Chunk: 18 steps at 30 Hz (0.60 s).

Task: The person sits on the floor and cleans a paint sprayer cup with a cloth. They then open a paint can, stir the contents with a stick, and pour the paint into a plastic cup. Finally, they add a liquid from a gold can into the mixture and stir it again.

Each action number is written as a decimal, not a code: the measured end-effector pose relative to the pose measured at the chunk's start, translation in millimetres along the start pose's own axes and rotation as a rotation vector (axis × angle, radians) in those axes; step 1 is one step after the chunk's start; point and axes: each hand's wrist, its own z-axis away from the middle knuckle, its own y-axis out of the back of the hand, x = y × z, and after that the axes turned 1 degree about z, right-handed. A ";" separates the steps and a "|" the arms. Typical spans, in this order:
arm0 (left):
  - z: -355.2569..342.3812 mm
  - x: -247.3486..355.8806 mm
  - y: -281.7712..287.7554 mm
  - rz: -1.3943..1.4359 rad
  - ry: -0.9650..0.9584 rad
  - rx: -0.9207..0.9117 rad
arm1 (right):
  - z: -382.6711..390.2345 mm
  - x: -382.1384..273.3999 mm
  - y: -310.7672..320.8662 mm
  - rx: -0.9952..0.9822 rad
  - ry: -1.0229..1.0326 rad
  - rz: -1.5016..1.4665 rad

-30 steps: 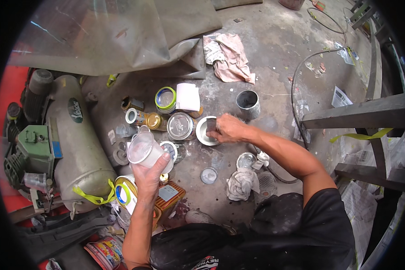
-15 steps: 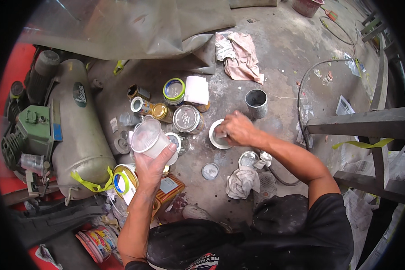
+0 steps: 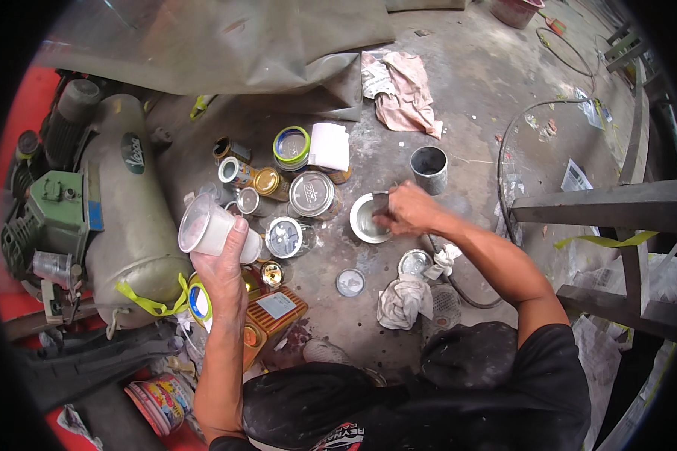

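Observation:
My left hand (image 3: 224, 274) is wrapped round a translucent plastic cup (image 3: 205, 228), which is tilted with its mouth to the left. A pale film coats the cup's wall. Over a white round container (image 3: 371, 234) in the middle of the floor, my right hand (image 3: 409, 210) is closed. A short dark strip shows by its fingers at the container's far rim, but what it grips is mostly hidden. Pale grey matter lies inside the container. Just behind my right hand stands an open tin (image 3: 429, 167) with a dark inside.
Several paint cans, such as a silver-lidded can (image 3: 312, 194), stand left of centre. A brown rectangular tin (image 3: 277, 307) is nearer me. On the left lies a compressor tank (image 3: 132, 218); rags (image 3: 406, 303) and a hose (image 3: 502, 180) lie rightward, beside a metal frame (image 3: 594, 205).
My left hand has moved left with the cup, which now tips further left and uncovers more cans. My right hand has shifted slightly right over the white container.

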 end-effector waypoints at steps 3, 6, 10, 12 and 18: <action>0.6 -3.6 2.5 0.011 0.002 -0.023 | 1.3 -5.6 7.7 0.434 0.089 0.041; 4.2 -5.3 -10.5 0.052 0.021 -0.055 | 1.6 6.2 -17.1 0.294 0.063 -0.137; 7.2 -9.3 -11.7 0.021 0.041 -0.082 | -1.1 -0.1 0.1 0.328 0.026 -0.007; 7.1 -13.2 -10.0 0.007 0.044 -0.089 | -0.9 -3.2 -2.0 0.502 0.148 -0.075; 7.6 -11.7 -9.4 -0.019 0.111 -0.132 | -1.2 -1.8 -0.8 0.338 0.064 -0.010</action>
